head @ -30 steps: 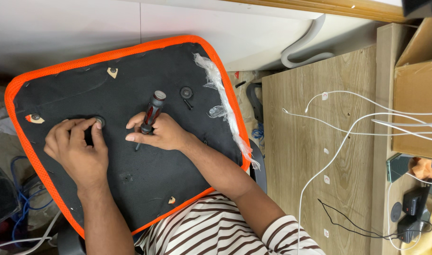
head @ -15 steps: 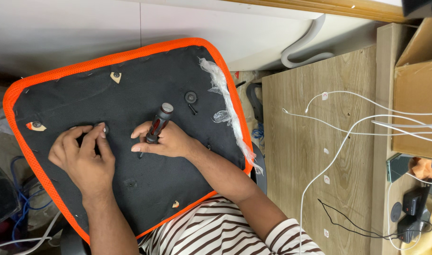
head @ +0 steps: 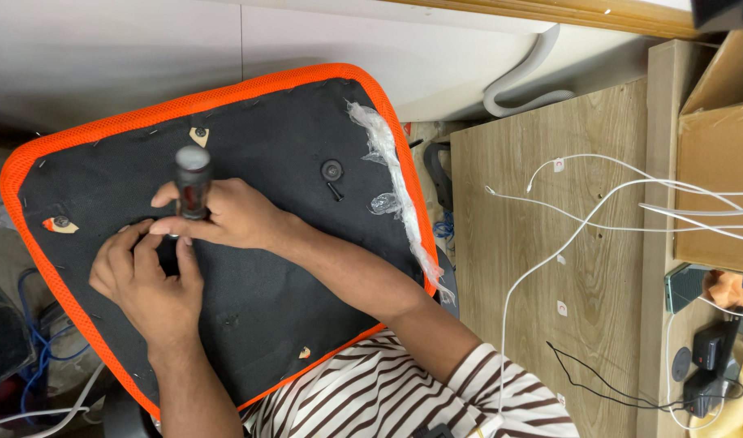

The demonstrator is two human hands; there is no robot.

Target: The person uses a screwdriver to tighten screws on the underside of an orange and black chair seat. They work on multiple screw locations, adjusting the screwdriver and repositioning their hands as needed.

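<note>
The right hand's point(head: 225, 215) grip pinches the dark cylindrical screwdriver handle point(head: 192, 188) upright at ten o'clock on the orange-rimmed black seat underside point(head: 306, 122); left hand point(head: 148, 284), fingers curled, should steady the tip squarely.

The person is wearing a short-sleeved shirt point(head: 404, 389) striped in white and dark brown, its sleeve ending above the elbow. Both forearms are showing bare, and the left hand point(head: 148, 280) and right hand point(head: 225, 215) are wearing no gloves or rings.
</note>
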